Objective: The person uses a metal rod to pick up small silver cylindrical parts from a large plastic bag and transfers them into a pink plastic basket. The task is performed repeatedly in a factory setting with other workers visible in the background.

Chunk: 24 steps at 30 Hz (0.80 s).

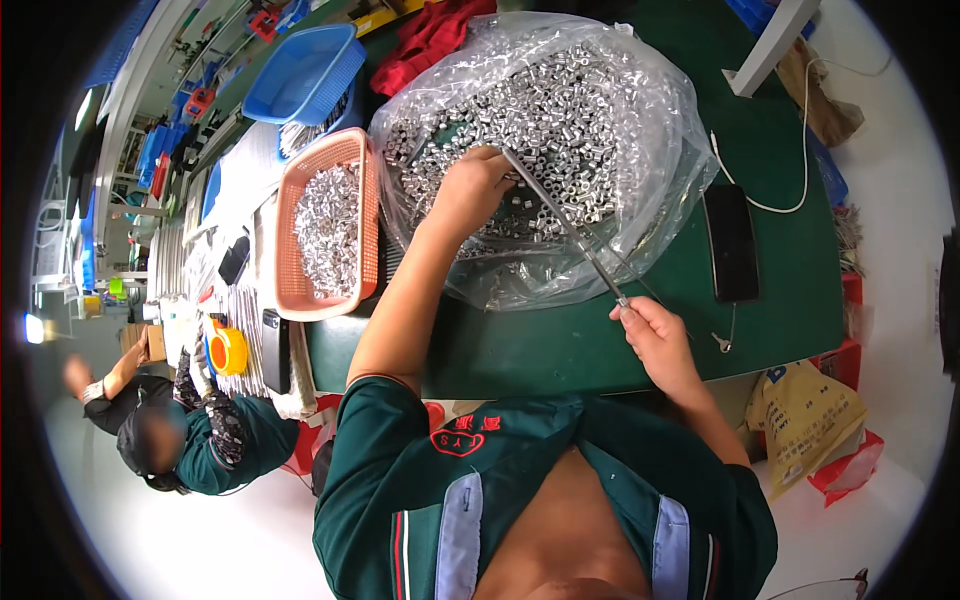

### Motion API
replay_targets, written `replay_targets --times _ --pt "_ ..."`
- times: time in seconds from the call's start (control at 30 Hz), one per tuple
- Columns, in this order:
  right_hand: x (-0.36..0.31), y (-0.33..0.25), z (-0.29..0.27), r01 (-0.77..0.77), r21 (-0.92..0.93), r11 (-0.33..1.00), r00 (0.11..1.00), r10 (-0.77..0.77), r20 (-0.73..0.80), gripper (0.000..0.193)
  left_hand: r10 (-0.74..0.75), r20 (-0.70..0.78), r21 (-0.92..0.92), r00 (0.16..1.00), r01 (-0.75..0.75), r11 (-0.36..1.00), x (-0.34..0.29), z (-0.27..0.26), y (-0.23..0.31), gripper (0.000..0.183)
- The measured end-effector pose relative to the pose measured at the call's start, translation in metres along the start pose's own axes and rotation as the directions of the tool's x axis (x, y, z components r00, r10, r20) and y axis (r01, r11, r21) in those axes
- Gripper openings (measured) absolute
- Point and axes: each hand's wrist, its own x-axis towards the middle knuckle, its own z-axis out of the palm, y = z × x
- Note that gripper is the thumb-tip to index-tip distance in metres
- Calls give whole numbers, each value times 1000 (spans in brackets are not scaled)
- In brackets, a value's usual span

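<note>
My right hand (655,345) is closed round the near end of a long thin metal rod (562,222), which slants up and left over an open clear plastic bag (655,240). My left hand (470,195) reaches over the left part of the bag, fingers bent together close to the rod's far end. Anything small between those fingertips is too small to make out. Inside the bag lies a wide heap of small silvery metal sleeves (580,130). Below the rod, a thinner dark line runs to the bag's near edge; I cannot tell what it is.
Left of the bag, a pink basket (288,255) holds shiny metal pieces. Blue baskets (300,80) and red cloth (420,50) lie beyond. A black phone (732,245), keys (722,342) and a white cable (795,207) are on the green table (560,355). Other people sit at left.
</note>
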Motion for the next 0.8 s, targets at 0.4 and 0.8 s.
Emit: replay_targets --times 0.4,0.8 --pt "0 0 0 30 -47 998 999 -31 -10 18 -17 -15 8 1000 17 1000 3 8 2 15" --pt "1 -2 2 -12 -80 997 1000 13 16 18 -219 284 -902 933 183 -391 -27 -17 -5 24"
